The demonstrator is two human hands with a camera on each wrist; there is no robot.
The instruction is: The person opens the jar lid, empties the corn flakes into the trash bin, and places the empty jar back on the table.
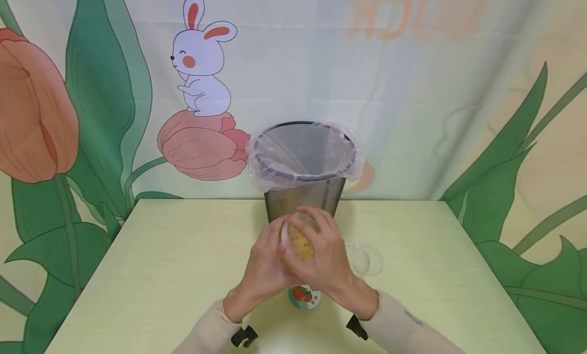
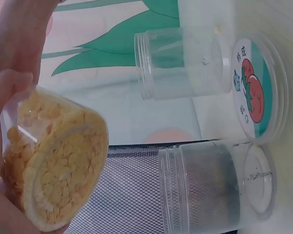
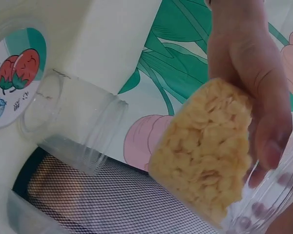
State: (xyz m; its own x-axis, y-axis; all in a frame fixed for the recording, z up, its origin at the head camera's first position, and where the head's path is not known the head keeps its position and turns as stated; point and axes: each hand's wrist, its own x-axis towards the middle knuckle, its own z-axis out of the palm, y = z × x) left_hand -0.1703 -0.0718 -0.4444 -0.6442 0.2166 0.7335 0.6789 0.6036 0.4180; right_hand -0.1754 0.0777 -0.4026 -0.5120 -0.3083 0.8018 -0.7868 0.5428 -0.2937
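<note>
Both hands grip a clear plastic jar (image 1: 299, 242) of yellow flakes in front of the bin, holding it tilted. My left hand (image 1: 267, 260) wraps its left side, and my right hand (image 1: 323, 247) curls round the right side and mouth end. In the left wrist view the base of the jar of flakes (image 2: 68, 165) faces the camera. The right wrist view shows the flakes (image 3: 205, 151) packed toward the base, with the threaded neck at lower right near my right hand (image 3: 288, 222). Below the hands lies a round lid (image 1: 304, 297) with a tomato picture.
A black mesh bin (image 1: 302, 196) lined with a pinkish plastic bag (image 1: 270, 173) stands at the table's back edge. Two uncapped clear jars, one nearer (image 2: 185, 63) and one before the mesh (image 2: 200, 190), stand on the table (image 1: 183, 272). A printed curtain (image 1: 293, 63) hangs behind.
</note>
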